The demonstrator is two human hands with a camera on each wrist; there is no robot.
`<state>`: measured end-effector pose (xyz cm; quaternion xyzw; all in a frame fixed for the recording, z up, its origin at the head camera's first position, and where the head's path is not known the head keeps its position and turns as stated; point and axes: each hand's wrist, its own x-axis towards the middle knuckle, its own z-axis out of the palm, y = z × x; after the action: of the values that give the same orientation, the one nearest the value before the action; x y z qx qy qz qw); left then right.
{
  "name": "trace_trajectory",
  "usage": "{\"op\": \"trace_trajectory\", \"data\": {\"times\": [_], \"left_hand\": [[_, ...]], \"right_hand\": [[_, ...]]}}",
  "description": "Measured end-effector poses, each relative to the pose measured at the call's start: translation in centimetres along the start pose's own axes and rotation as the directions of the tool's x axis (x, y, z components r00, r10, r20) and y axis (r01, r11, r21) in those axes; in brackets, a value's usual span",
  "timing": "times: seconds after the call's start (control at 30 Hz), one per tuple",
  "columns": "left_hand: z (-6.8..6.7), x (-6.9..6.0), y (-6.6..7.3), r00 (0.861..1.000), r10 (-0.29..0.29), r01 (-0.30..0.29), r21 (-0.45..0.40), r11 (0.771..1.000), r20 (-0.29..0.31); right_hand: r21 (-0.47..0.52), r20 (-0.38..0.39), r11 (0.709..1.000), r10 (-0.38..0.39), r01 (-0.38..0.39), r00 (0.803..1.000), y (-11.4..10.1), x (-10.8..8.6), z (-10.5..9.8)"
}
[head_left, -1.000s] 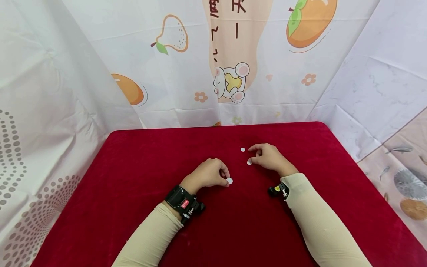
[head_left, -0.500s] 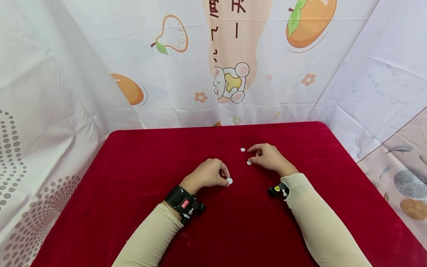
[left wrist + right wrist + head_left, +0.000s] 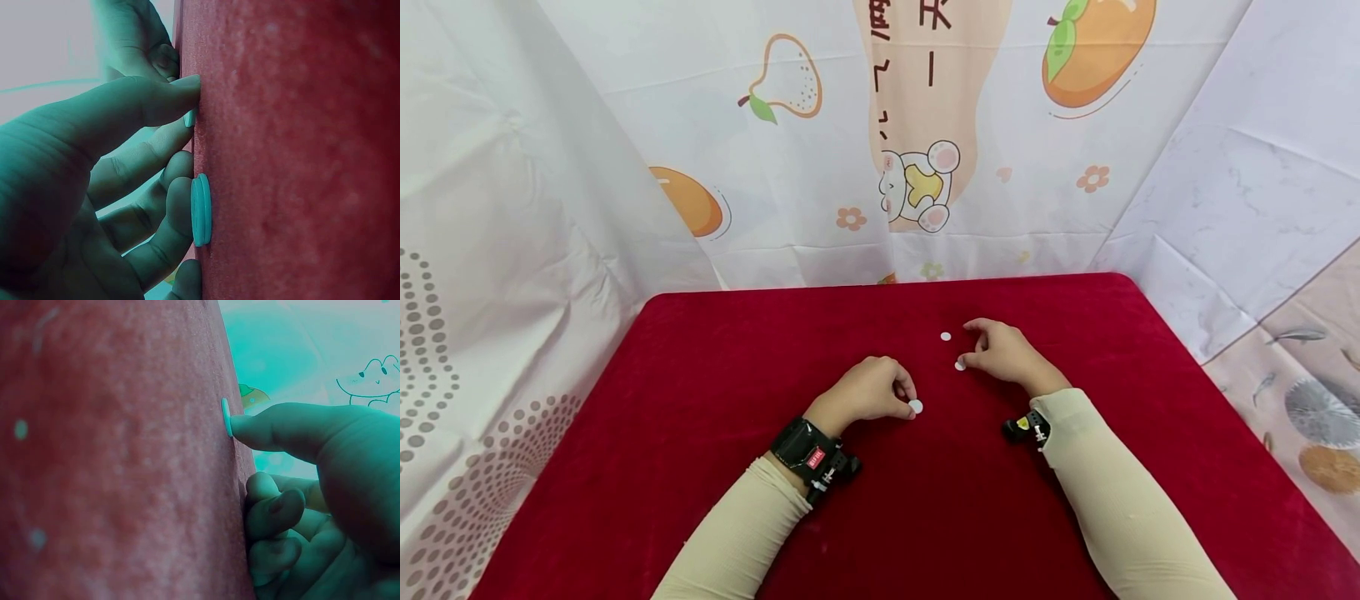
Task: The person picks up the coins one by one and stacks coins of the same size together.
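My left hand (image 3: 871,388) rests low over the red cloth, its thumb and index fingertips pinching a small white disc (image 3: 917,407). In the left wrist view, a sliver of a disc (image 3: 190,118) shows between thumb and finger. Lower in that view, two discs stacked face to face (image 3: 202,210) stand against another fingertip; the head view hides them. To the right, my right hand (image 3: 1002,353) touches a second white disc (image 3: 960,366) with its thumb tip (image 3: 242,429), the index finger raised away from it. A third disc (image 3: 946,337) lies flat just left of that index fingertip.
A red velvet-like cloth (image 3: 760,333) covers the table, with rounded far corners. White printed curtains (image 3: 820,167) hang close behind its far edge and along both sides. Each wrist wears a black camera mount (image 3: 808,454).
My right index finger has lifted and drawn back to the right, away from the far disc. The right thumb stays on its disc; the left hand has not visibly moved.
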<state>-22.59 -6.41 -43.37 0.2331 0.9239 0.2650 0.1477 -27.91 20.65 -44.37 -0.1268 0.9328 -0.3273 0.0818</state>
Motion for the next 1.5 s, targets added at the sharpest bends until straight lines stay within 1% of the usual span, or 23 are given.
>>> {"op": "trace_trajectory", "data": {"times": [0.17,0.47,0.93,1.23,1.5], "left_hand": [[-0.03,0.01,0.02,1.000,-0.001,0.001,-0.001,1.000,0.001],[0.01,0.05,-0.02,1.000,-0.003,0.003,-0.004,1.000,0.002],[-0.03,0.06,-0.08,1.000,-0.003,0.003,-0.006,1.000,0.005],[-0.02,0.10,-0.07,1.000,-0.003,0.003,-0.007,1.000,0.005],[0.03,0.11,-0.12,1.000,-0.005,0.005,-0.007,1.000,0.004]], "right_hand": [[0.002,0.011,1.000,0.008,-0.008,1.000,0.01,0.04,0.01],[-0.002,0.008,1.000,-0.022,0.022,1.000,0.11,0.11,0.13],[-0.002,0.015,0.999,-0.036,0.036,0.999,0.19,0.14,0.10],[0.024,0.050,0.997,-0.068,0.067,0.996,0.13,0.02,-0.08],[0.069,0.110,0.992,-0.111,0.103,0.988,0.43,0.05,-0.20]]}}
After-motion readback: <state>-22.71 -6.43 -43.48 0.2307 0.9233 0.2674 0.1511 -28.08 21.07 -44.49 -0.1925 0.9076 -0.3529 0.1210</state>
